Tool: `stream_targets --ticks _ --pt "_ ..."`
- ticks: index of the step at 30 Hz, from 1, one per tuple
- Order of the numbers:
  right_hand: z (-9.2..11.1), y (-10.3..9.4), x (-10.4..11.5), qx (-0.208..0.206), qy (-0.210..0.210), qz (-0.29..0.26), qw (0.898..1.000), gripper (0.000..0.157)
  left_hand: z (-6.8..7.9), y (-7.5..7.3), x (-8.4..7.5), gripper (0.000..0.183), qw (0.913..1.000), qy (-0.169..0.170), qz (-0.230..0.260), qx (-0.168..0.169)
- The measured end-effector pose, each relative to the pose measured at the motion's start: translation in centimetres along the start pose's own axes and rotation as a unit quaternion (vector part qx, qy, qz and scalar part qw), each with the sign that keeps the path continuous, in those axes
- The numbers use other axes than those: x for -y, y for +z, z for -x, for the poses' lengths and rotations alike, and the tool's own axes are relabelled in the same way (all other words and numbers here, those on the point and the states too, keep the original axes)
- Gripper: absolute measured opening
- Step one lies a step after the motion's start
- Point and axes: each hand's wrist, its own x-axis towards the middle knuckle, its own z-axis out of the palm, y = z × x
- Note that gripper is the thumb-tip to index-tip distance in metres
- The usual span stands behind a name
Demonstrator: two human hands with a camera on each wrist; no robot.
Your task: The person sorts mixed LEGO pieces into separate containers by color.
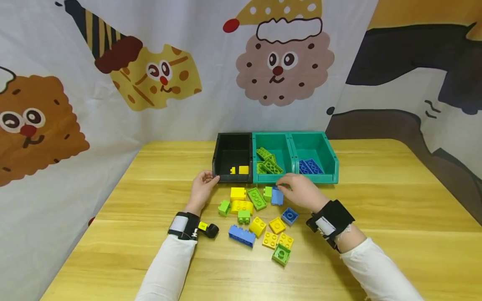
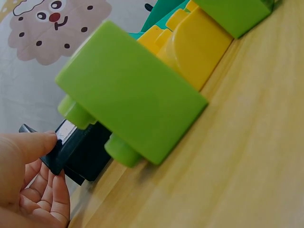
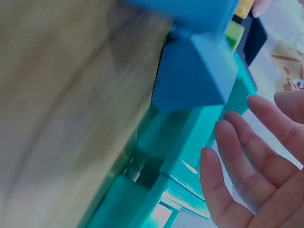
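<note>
My left hand point(image 1: 202, 190) pinches the front left corner of the black bin point(image 1: 234, 179), with the thumb over the rim and the fingers beneath, as the left wrist view shows. A yellow brick point(image 1: 243, 170) lies in that bin with a smaller yellow piece. My right hand point(image 1: 303, 191) is just in front of the green bins, its fingertips beside a blue brick point(image 1: 277, 196). In the right wrist view its fingers point(image 3: 237, 156) are spread and hold nothing; a blue brick point(image 3: 194, 73) stands near them. A light green brick point(image 1: 267, 193) sits against the blue one.
Loose bricks lie between my arms, among them a long blue brick point(image 1: 242, 236), a green plate brick point(image 1: 257, 198) and several yellow ones. The middle green bin point(image 1: 273, 179) holds green bricks; the right green bin point(image 1: 326, 177) holds blue bricks. A printed curtain point(image 1: 211, 92) hangs behind the table.
</note>
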Motion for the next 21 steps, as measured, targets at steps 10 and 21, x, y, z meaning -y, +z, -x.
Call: stream_targets --ticks 10,21 --pt "2.7 0.2 0.3 0.062 0.002 -0.009 0.998 0.031 -0.2 0.0 0.1 0.023 1.0 0.001 0.003 0.002" --pt "4.1 -0.2 0.5 0.032 0.0 -0.005 0.999 0.041 -0.2 -0.1 0.0 0.022 1.0 -0.005 0.002 0.006"
